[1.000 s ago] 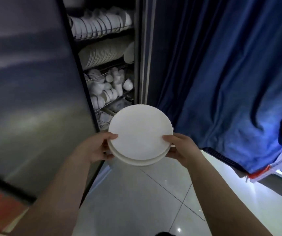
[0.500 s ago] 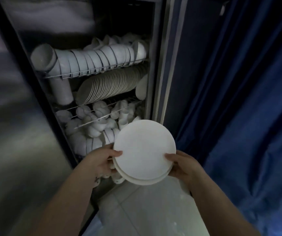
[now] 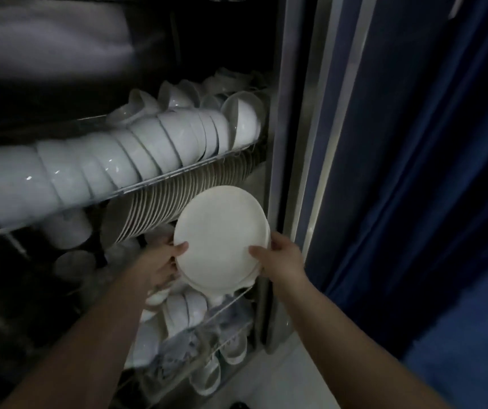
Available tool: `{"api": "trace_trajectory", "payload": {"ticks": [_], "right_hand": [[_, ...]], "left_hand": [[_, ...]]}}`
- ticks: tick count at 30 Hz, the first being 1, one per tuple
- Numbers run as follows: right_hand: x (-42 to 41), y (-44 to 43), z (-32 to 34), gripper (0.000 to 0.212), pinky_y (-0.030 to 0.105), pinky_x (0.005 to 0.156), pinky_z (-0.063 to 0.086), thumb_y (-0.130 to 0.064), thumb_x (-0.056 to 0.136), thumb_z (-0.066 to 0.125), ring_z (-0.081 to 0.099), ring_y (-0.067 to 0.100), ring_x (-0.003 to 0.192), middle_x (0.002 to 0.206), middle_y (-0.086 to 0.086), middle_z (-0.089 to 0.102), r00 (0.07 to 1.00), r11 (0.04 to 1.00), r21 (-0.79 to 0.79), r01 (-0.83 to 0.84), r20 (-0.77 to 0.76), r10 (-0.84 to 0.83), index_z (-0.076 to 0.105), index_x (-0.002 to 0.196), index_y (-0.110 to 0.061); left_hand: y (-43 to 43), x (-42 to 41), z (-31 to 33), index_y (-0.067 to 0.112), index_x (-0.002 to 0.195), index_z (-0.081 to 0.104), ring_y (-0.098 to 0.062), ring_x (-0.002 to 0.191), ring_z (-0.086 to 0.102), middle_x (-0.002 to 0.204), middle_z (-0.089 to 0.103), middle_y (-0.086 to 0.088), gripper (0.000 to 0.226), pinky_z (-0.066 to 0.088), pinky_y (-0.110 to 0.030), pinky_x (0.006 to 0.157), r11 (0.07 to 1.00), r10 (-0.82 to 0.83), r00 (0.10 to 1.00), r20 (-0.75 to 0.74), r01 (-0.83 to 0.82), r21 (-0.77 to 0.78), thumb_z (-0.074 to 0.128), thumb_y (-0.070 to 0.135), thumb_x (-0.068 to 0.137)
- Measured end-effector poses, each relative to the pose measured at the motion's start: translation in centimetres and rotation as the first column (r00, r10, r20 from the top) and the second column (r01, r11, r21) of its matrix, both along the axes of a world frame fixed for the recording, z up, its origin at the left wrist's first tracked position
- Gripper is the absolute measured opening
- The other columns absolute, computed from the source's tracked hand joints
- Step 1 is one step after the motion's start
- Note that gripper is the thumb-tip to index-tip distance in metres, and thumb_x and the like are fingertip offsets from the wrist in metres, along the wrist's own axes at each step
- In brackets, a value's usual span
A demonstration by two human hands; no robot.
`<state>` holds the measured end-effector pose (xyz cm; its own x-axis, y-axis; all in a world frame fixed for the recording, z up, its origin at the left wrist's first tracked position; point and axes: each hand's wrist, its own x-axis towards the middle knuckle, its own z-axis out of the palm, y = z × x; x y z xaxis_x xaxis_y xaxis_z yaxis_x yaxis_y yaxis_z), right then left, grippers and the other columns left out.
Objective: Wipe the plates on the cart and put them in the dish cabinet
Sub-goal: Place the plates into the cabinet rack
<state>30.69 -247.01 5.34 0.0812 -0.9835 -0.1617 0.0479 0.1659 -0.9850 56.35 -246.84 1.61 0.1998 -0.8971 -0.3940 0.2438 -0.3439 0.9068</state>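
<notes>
Dish cabinet [image 3: 284,143] open. Upper rack [image 3: 177,176]: nested white bowls [image 3: 148,149]; beneath it, stored plates [image 3: 160,208] on edge. Stack of white plates [image 3: 220,237] held tilted at the cabinet's right edge, before that row, left grip [image 3: 160,267] and right grip [image 3: 281,258] clasping opposite rims.

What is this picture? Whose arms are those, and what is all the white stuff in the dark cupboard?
Those are a person's own arms. The camera sits on their head, so you see what they see. Their left hand and right hand hold a small stack of white plates by its edges, in front of an open dish cabinet. On its top wire shelf white bowls lie in a row; under them a row of plates stands on edge; lower down are small cups. A blue curtain hangs on the right.
</notes>
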Motion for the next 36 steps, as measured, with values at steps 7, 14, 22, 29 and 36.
{"api": "trace_trajectory", "payload": {"ticks": [7, 14, 22, 29, 36], "right_hand": [[6.0, -9.7, -1.9, 0.037, 0.032, 0.080, 0.055, -0.029, 0.073, 0.069, 0.058, 0.015, 0.105, 0.102, -0.002, 0.065, 0.963, 0.962, -0.268, 0.056, -0.239, -0.123, 0.063, 0.109, -0.026], [7.6, -11.9, -5.7, 0.054, -0.009, 0.078, 0.025, -0.019, 0.087, 0.069, 0.033, -0.009, 0.097, 0.129, 0.009, 0.045, 0.894, 0.943, -0.324, 0.079, -0.396, -0.211, 0.048, 0.137, -0.011], [8.7, -12.6, -7.6, 0.064, -0.010, 0.083, 0.024, -0.015, 0.091, 0.066, 0.037, 0.001, 0.114, 0.142, 0.007, 0.032, 0.874, 0.927, -0.362, 0.100, -0.413, -0.256, 0.035, 0.146, -0.010], [9.0, -13.3, -8.5, 0.075, -0.008, 0.095, 0.015, -0.008, 0.087, 0.068, 0.031, 0.013, 0.128, 0.146, 0.013, 0.027, 0.871, 0.916, -0.400, 0.045, -0.433, -0.232, 0.027, 0.150, -0.007], [8.6, -13.3, -9.8, 0.094, 0.020, 0.108, 0.028, -0.011, 0.082, 0.073, 0.028, 0.017, 0.137, 0.150, 0.006, 0.019, 0.876, 0.919, -0.393, -0.031, -0.454, -0.165, 0.014, 0.155, -0.016]], "left_hand": [[-13.4, 3.3, -1.1, -0.003, 0.136, 0.045, -0.035, 0.123, 0.052, 0.133, 0.055, -0.019, 0.036, 0.043, -0.044, 0.095, 0.995, -0.097, 0.994, 0.039, 0.097, -0.002, 0.040, 0.005, 0.102], [-18.4, 3.6, -4.4, -0.007, 0.137, 0.040, -0.031, 0.111, 0.055, 0.134, 0.051, -0.022, 0.037, 0.048, -0.039, 0.088, 0.993, -0.101, 0.995, 0.000, 0.101, 0.060, 0.036, -0.001, 0.101], [-20.4, 2.7, -6.9, 0.015, 0.108, 0.055, -0.017, 0.092, 0.064, 0.087, 0.076, 0.001, 0.027, 0.057, -0.031, 0.073, 0.994, -0.095, 0.982, -0.164, 0.102, 0.038, 0.029, 0.009, 0.104], [-20.4, 3.9, -7.8, 0.007, 0.120, 0.054, -0.018, 0.102, 0.061, 0.110, 0.065, -0.004, 0.025, 0.055, -0.028, 0.076, 0.994, -0.097, 0.989, -0.107, 0.102, 0.041, 0.036, 0.006, 0.103], [-19.6, 4.4, -8.0, 0.002, 0.138, 0.047, -0.023, 0.118, 0.057, 0.131, 0.058, -0.011, 0.037, 0.055, -0.026, 0.083, 0.996, -0.080, 0.997, -0.020, 0.081, 0.035, 0.044, 0.007, 0.101]]}}
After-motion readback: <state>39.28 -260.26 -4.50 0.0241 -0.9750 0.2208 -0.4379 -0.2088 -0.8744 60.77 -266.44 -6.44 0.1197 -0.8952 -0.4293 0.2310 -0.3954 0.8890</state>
